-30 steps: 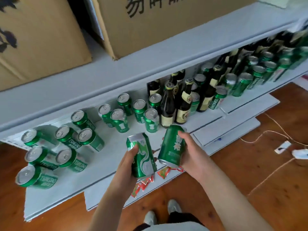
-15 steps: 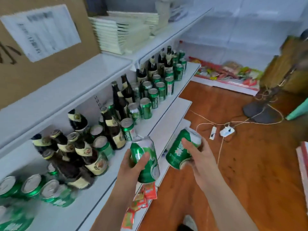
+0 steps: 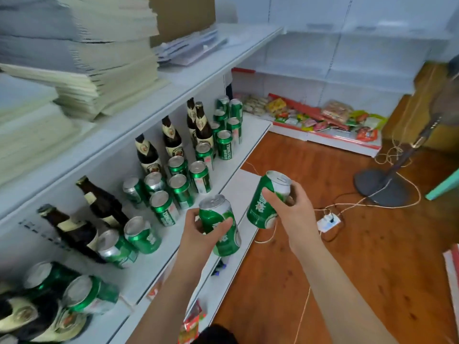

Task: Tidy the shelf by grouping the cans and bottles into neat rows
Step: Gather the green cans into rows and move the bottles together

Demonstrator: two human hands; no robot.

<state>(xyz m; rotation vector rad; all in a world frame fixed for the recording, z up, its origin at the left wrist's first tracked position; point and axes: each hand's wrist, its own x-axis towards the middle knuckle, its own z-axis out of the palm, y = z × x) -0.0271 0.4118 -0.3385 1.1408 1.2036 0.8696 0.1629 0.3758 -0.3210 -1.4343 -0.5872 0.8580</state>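
Holding: left hand [image 3: 198, 234] grips one green can [image 3: 219, 225]; right hand [image 3: 285, 207] grips another can [image 3: 267, 199].
Shelf: the shelf [image 3: 223, 170] lies left of both hands.
Nearer: left hand, its can roughly upright.

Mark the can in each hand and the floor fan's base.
Left-hand can [image 3: 221, 229]: head view, green side wall.
Right-hand can [image 3: 263, 209]: head view, lower green side.
Fan base [image 3: 372, 187]: head view, dark round disc.

White shelf [image 3: 224, 155]: cans [image 3: 180, 190], seemingly beer bottles [image 3: 171, 136].
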